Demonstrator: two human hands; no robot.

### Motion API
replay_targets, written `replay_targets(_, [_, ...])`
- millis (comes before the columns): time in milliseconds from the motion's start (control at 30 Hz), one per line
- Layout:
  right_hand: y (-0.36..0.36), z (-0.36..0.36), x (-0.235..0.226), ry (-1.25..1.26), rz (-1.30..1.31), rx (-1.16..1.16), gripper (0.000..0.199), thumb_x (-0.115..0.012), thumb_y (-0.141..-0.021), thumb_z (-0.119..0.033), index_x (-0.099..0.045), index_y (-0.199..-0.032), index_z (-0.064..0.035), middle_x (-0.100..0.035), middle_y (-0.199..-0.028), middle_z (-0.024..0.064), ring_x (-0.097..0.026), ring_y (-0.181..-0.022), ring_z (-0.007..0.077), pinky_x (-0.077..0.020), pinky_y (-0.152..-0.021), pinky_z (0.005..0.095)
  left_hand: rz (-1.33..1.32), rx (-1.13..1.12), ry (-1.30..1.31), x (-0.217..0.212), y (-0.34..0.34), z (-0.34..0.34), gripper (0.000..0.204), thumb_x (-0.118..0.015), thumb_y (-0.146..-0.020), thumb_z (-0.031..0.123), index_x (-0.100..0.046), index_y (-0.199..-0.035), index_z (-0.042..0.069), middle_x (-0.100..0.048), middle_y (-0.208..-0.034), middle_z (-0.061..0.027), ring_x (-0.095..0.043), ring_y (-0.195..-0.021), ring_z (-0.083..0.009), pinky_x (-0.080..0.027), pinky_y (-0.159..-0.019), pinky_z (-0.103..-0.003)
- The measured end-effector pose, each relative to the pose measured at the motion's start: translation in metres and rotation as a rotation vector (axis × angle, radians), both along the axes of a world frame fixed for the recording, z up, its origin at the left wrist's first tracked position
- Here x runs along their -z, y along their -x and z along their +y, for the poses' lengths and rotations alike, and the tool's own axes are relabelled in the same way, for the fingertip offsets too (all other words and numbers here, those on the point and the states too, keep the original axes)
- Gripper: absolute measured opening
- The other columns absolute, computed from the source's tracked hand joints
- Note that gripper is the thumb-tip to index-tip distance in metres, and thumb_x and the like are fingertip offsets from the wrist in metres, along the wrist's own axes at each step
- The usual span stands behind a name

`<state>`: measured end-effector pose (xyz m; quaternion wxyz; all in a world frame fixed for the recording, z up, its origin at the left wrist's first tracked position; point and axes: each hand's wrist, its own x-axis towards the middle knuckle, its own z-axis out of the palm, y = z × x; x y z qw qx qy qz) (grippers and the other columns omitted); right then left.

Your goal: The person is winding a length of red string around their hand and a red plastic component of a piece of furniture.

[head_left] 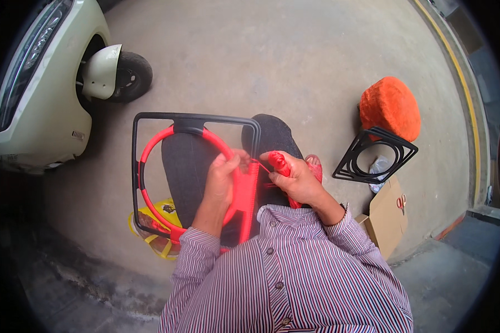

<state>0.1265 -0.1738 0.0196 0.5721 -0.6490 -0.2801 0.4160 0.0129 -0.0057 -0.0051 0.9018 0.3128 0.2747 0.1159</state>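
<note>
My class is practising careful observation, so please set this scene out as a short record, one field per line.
Square frame: black, over the person's legs; its right bar covered in red
Left hand: at that bar, fingers blurred
Right hand: gripping a red bundle
Right side: orange round seat, second black frame, cardboard box, scissors
Upper left: pale vehicle, front wheel showing

Left hand [219, 178] is just beside the right hand [300, 180], thumb up and fingers kinda blurry. Right one's curled into a grip, both angled inward tbh.
</note>
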Motion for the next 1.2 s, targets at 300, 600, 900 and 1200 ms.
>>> replay_targets(300, [0.007,0.001,-0.007,0.026,-0.142,-0.051,0.032,-0.057,-0.087,-0.002,-0.057,-0.118,0.0024,-0.064,-0.095,0.0059,-0.06,-0.088,0.0121,-0.0496,-0.083,0.0276,-0.088,0.024,0.03,0.007,-0.003,0.002,0.012,-0.057,-0.091,0.015,-0.053,-0.085,0.005,-0.058,-0.087,-0.007,-0.054,-0.077,-0.0175,-0.045,-0.074,-0.032])
replay_targets(600, [0.016,-0.005,-0.005,-0.027,-0.276,-0.038,0.028,-0.059,-0.079,-0.001,-0.059,-0.107,-0.0008,-0.062,-0.074,0.0071,-0.062,-0.068,0.0163,-0.0493,-0.065,0.0297,-0.237,0.123,0.13,0.027,-0.002,0.011,0.015,-0.052,-0.09,0.015,-0.05,-0.079,0.005,-0.055,-0.075,-0.0072,-0.052,-0.068,-0.0173,-0.043,-0.069,-0.03])
replay_targets(900, [-0.088,-0.06,0.008,-0.111,0.354,0.576,0.019,-0.054,-0.094,-0.015,-0.053,-0.106,0.0002,-0.064,-0.087,0.0079,-0.055,-0.053,0.0109,-0.0478,-0.051,0.0253,0.195,0.256,-0.031,-0.014,0.001,-0.004,0.016,-0.062,-0.09,0.016,-0.06,-0.088,0.001,-0.066,-0.082,-0.0159,-0.065,-0.066,-0.0179,-0.055,-0.061,-0.028])
replay_targets(1200, [-0.03,-0.045,-0.016,0.004,-0.147,-0.365,0.037,-0.066,-0.081,-0.013,-0.061,-0.116,-0.0024,-0.061,-0.094,0.0081,-0.06,-0.091,0.022,-0.0473,-0.082,0.0335,0.207,0.31,-0.037,-0.018,-0.001,0.001,0.012,-0.065,-0.087,0.012,-0.06,-0.085,0.001,-0.067,-0.076,-0.0146,-0.067,-0.061,-0.0197,-0.057,-0.056,-0.029])
